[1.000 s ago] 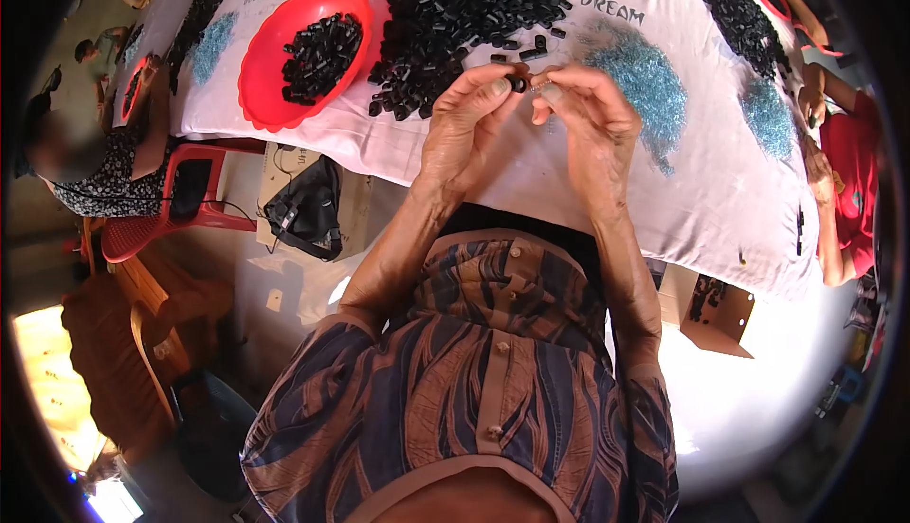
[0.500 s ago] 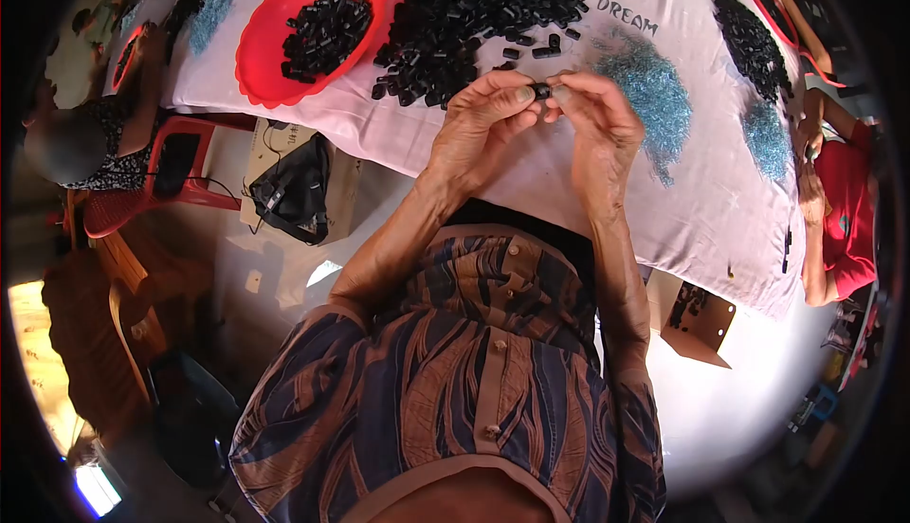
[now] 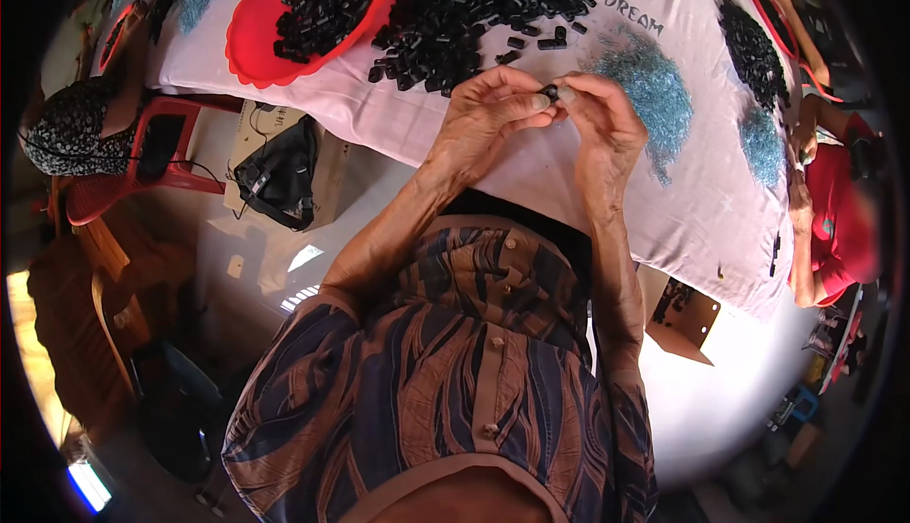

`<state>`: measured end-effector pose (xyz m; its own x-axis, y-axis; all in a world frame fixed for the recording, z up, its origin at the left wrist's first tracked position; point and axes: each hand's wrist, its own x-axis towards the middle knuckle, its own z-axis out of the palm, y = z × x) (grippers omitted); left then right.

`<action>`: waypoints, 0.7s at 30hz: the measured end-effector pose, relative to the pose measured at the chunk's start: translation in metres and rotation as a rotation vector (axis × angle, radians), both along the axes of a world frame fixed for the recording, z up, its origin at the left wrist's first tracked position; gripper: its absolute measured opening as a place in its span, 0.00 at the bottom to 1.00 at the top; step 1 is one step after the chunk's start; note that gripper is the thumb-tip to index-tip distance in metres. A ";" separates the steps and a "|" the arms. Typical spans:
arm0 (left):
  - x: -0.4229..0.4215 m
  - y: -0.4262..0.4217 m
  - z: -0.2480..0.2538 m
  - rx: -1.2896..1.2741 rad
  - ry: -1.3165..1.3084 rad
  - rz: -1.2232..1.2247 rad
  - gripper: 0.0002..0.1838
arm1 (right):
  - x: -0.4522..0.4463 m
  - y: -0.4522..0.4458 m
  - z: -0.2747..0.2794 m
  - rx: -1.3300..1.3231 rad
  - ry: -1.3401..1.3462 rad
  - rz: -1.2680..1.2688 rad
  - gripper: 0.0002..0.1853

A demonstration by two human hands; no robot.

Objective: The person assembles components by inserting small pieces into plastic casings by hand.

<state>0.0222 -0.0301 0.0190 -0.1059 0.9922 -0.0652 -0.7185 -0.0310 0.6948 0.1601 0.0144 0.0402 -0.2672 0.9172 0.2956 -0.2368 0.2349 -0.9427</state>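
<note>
Between my fingertips is a small black cylindrical piece [image 3: 549, 93], partly covered by the thumbs. My left hand [image 3: 493, 111] pinches it from one side, and my right hand [image 3: 604, 120] pinches it from the other. Both hands are raised over the near edge of the pink cloth. Beyond them lies a large heap of similar black pieces [image 3: 474, 11], with a few loose ones beside it. To the right of my right hand spreads a pile of small, shiny bluish bits [image 3: 649, 92], too fine to make out singly.
A red scalloped basin [image 3: 248, 49] holding black pieces stands at the left on the pink cloth [image 3: 701, 220]. A person in red [image 3: 844, 210] works at the right, another person [image 3: 76, 130] sits left. A red chair [image 3: 175, 135], black bag [image 3: 280, 177] and cardboard box [image 3: 682, 333] are below.
The view has shifted slightly, so the basin and heap sit a little higher in it. My hands still pinch the black piece together, with the left fingers drawn in closer.
</note>
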 end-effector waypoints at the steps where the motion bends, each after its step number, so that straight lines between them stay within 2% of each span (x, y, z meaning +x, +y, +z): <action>1: 0.000 0.000 -0.002 0.013 0.000 -0.009 0.06 | 0.000 0.000 -0.001 0.012 -0.019 -0.004 0.08; 5: -0.002 0.001 -0.006 0.057 -0.046 -0.028 0.07 | -0.001 -0.002 -0.003 0.004 -0.042 -0.001 0.07; 8: -0.003 0.000 -0.009 0.026 -0.058 -0.002 0.07 | -0.001 -0.005 -0.003 -0.003 -0.156 -0.030 0.06; 10: -0.004 0.000 -0.012 0.016 -0.077 -0.001 0.07 | -0.001 -0.004 -0.010 0.214 -0.258 -0.065 0.06; 13: -0.005 -0.001 -0.014 0.005 -0.066 -0.012 0.07 | 0.001 -0.003 -0.013 0.235 -0.277 -0.052 0.06; 17: -0.007 -0.001 -0.019 0.025 0.045 -0.041 0.07 | 0.003 -0.001 -0.013 0.210 -0.261 -0.011 0.05; 20: -0.013 -0.008 -0.023 0.029 0.149 -0.067 0.07 | 0.008 0.001 -0.014 0.119 -0.231 0.101 0.06; 21: -0.015 -0.011 -0.024 0.030 0.149 -0.065 0.07 | 0.010 0.002 -0.012 0.011 -0.208 0.154 0.06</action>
